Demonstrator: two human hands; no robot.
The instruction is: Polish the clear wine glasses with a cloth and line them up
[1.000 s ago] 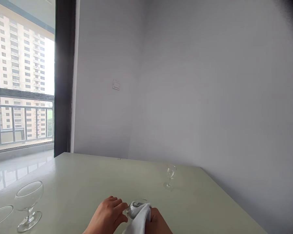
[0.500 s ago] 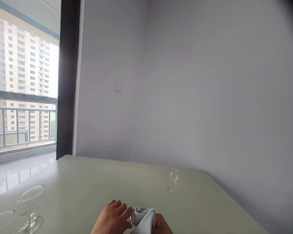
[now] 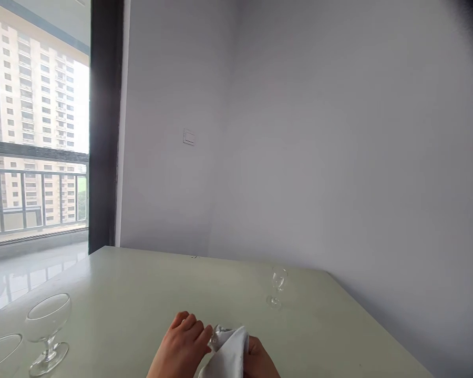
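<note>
Cloth (image 3: 229, 354) apparently farther over held glass (image 3: 213, 341), far goblet (image 3: 278, 280) well apart

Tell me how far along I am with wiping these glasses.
In hand: your left hand grips a partly hidden glass, and your right hand holds the cloth on it. Possibly done: the lone far glass, standing apart on the right. Possibly left: the large glass at left and the cut-off glass beside it. No visible mark confirms which are wiped.
</note>
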